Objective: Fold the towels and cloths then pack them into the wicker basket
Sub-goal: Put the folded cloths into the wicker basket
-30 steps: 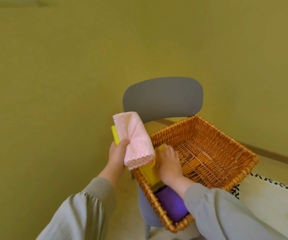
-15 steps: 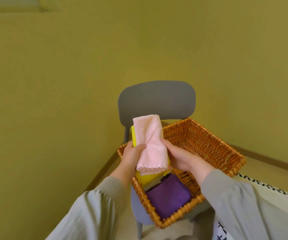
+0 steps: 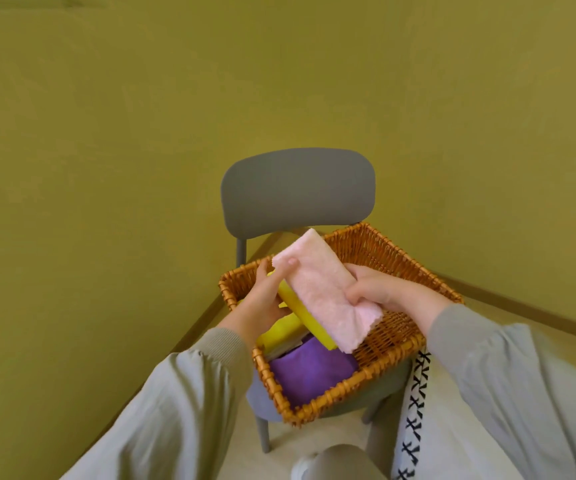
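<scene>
Packing is partly done. The wicker basket (image 3: 397, 252) stands on the seat of a grey chair (image 3: 297, 192) against an olive wall. A folded purple cloth (image 3: 310, 375) lies flat in its near corner, and a folded yellow piece (image 3: 279, 332) rests against it, with a pale layer between them that I cannot identify.

A folded pink towel (image 3: 324, 292) is held above the basket's left half, stacked on a yellow cloth (image 3: 297, 303), both tilted down towards the near side. The left hand (image 3: 262, 299) pinches the stack at its far end, thumb on the pink pile and fingers beneath the yellow. The right hand (image 3: 376, 289) curls round the pink towel's right edge. In my judgement this pair remains to be set down. The right half of the basket shows bare weave. No unfolded pieces are in view.

Materials: the basket is stiff, orange-brown cane, rectangular with sloped sides. The pink towel is fluffy, with a scalloped edge. The yellow cloth looks smooth and thick-edged. The purple one is soft and matte.
</scene>
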A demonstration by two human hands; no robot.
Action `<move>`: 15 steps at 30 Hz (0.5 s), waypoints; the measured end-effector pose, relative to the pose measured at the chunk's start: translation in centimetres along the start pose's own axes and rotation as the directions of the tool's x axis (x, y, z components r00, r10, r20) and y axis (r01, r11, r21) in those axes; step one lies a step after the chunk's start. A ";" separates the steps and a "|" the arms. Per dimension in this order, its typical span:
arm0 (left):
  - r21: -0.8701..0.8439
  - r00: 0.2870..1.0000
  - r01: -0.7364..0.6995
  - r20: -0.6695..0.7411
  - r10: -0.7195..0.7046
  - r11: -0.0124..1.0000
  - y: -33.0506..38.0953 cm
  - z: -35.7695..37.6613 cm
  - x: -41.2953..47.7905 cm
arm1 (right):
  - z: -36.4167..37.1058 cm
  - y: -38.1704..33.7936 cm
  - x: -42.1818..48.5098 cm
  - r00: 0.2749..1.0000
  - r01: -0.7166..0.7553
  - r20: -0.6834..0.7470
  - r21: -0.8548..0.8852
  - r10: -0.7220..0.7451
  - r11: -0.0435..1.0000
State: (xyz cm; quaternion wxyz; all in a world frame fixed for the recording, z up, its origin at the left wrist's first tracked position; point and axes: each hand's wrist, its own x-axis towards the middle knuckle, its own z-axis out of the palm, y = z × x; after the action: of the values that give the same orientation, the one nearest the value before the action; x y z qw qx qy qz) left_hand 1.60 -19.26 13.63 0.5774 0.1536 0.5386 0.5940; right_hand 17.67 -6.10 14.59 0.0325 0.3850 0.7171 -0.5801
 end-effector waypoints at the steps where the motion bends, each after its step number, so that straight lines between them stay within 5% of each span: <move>1: 0.005 0.999 0.030 0.026 -0.030 1.000 0.1 0.0 -0.1 | -0.2 -0.1 -0.2 1.000 -0.009 0.010 -0.003 0.009 1.000; 6: -0.165 0.990 0.139 0.055 -0.131 0.976 0.9 -0.7 0.0 | -0.9 -0.1 -0.8 0.991 -0.010 0.128 -0.148 0.029 0.989; 11: 0.299 0.952 0.186 0.182 -0.247 0.936 1.5 -1.7 0.2 | -0.5 -0.9 -0.7 0.976 -0.005 0.184 -0.512 0.116 0.859; 15: 0.518 0.935 0.088 0.252 -0.250 0.851 2.1 -1.3 0.5 | 0.3 -1.3 -0.8 0.982 -0.057 0.106 -0.622 0.156 0.781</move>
State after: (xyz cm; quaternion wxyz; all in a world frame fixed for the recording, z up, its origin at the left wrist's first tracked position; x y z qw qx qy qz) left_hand -0.63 -18.93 14.62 0.6456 0.3401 0.5878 0.3493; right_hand 17.38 -6.79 15.93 0.2434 0.3479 0.8394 -0.3394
